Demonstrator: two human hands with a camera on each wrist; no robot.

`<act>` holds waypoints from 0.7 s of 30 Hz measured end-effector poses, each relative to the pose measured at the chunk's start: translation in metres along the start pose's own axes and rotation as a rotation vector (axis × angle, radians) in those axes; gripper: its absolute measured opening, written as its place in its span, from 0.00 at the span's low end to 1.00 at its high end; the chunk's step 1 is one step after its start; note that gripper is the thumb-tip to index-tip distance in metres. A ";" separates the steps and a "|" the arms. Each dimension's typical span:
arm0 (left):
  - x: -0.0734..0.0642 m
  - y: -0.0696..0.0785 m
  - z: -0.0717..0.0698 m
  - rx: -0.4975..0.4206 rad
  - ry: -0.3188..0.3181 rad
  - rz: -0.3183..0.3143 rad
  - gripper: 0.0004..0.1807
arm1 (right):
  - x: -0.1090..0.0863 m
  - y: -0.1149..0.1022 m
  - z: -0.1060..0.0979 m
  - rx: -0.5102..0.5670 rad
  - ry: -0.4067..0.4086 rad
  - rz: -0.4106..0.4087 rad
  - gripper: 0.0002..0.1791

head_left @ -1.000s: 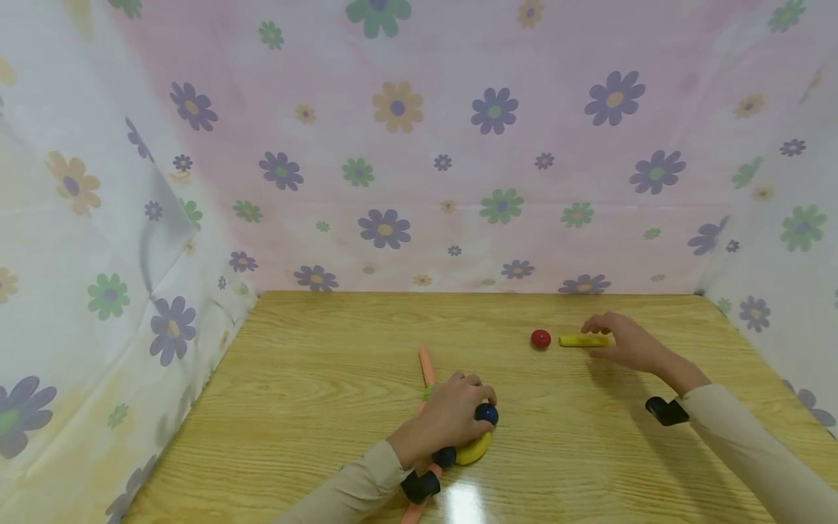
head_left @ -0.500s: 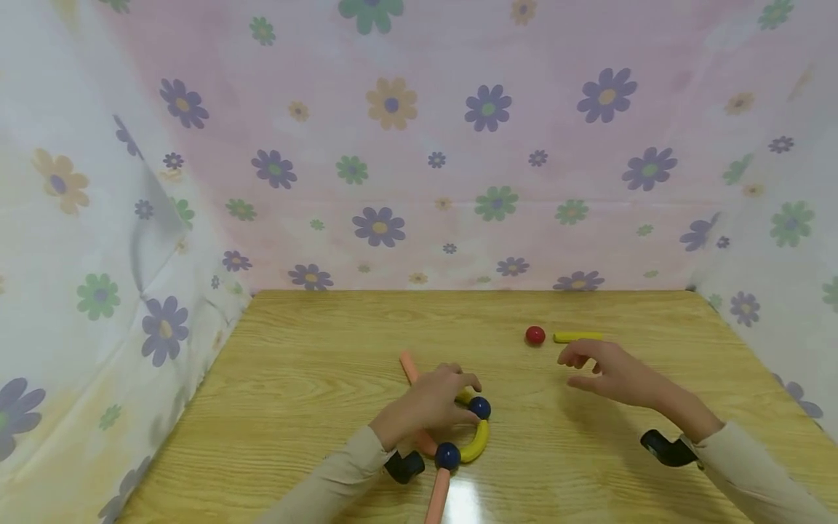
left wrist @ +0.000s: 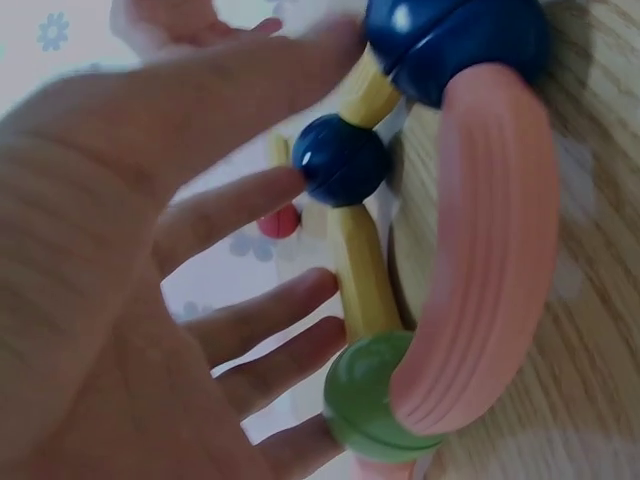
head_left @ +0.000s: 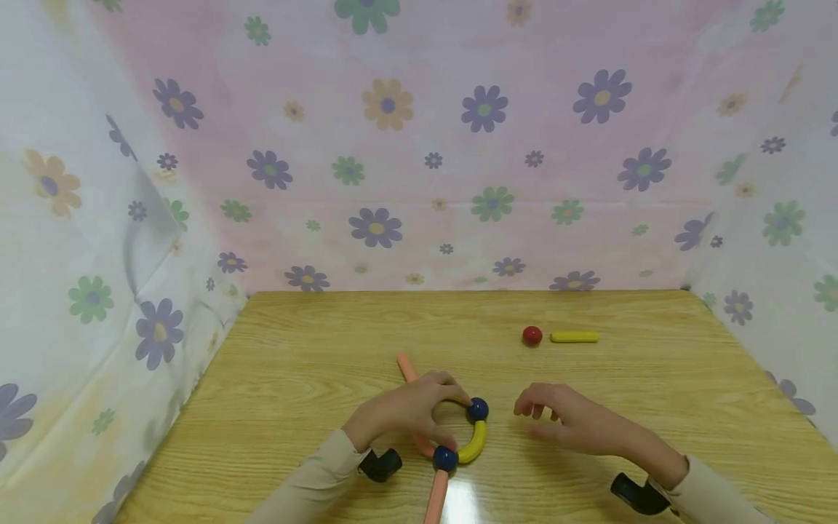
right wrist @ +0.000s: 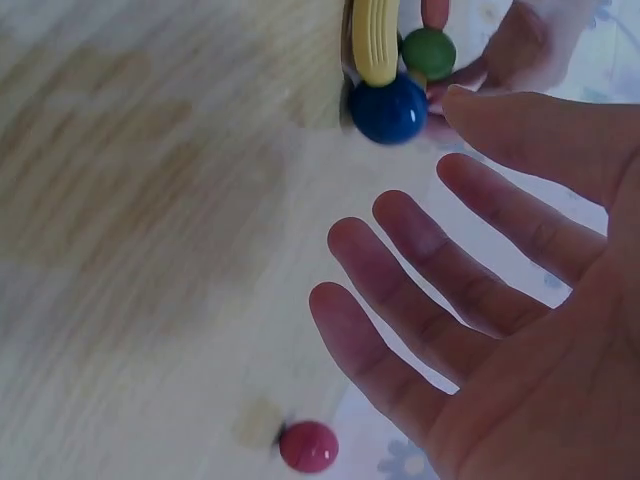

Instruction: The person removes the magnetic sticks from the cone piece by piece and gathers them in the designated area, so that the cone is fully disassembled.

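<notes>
A ring of toy building rods and balls lies on the table, around the middle front. Its near blue ball [head_left: 446,458] and far blue ball [head_left: 478,409] are joined by a curved yellow rod [head_left: 474,444]. A curved salmon rod [left wrist: 490,250] and another yellow rod [left wrist: 365,270] meet at a green ball [left wrist: 365,395]. My left hand [head_left: 406,411] spans the ring, thumb at the near blue ball, index fingertip at the far one, other fingers extended along the yellow rod and green ball. Holding nothing, my right hand [head_left: 566,422] hovers right of the ring, fingers loosely bent.
Straight salmon rods stick out from the ring, one toward the front edge [head_left: 437,498], another toward the back left [head_left: 406,366]. Farther back lie a red ball [head_left: 532,335] and a straight yellow rod [head_left: 575,337]. Flowered cloth [head_left: 419,182] walls the table in.
My right hand has left the straight yellow rod and come back toward the ring. My left thumb has moved from the far blue ball to the near one, and the hand has shifted left.
</notes>
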State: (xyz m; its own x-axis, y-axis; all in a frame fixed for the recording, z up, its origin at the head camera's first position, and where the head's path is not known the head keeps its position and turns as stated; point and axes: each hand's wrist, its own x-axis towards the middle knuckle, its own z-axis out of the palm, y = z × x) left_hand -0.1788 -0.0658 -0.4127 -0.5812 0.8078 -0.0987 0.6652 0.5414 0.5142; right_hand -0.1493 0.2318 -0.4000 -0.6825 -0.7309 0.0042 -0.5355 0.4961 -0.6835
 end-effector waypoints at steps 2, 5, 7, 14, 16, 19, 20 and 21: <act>-0.002 -0.002 -0.002 -0.019 -0.038 -0.003 0.32 | 0.002 -0.002 0.007 0.014 -0.013 -0.016 0.11; -0.005 -0.003 -0.006 -0.046 -0.098 -0.028 0.34 | 0.007 -0.005 0.017 0.027 -0.029 -0.047 0.10; -0.007 -0.003 -0.007 -0.049 -0.124 -0.043 0.35 | 0.010 -0.009 0.023 0.037 -0.049 -0.051 0.10; -0.012 0.005 -0.001 0.028 -0.021 -0.110 0.36 | 0.018 -0.023 0.045 0.051 -0.072 -0.061 0.08; -0.012 0.008 0.003 0.088 0.032 -0.155 0.37 | 0.020 -0.027 0.051 0.054 -0.057 -0.038 0.08; -0.011 0.013 0.008 0.165 0.093 -0.253 0.43 | 0.020 -0.032 0.059 0.048 -0.029 0.043 0.12; -0.010 0.014 0.009 0.179 0.109 -0.282 0.44 | 0.020 -0.033 0.061 0.048 -0.021 0.072 0.14; -0.010 0.016 0.010 0.187 0.123 -0.309 0.45 | 0.020 -0.035 0.064 0.051 -0.013 0.096 0.15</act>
State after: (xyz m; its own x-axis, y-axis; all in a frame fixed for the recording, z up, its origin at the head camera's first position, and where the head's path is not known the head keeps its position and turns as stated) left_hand -0.1578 -0.0632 -0.4125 -0.8121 0.5719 -0.1158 0.5172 0.7974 0.3111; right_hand -0.1126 0.1704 -0.4228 -0.7226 -0.6875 -0.0722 -0.4421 0.5400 -0.7162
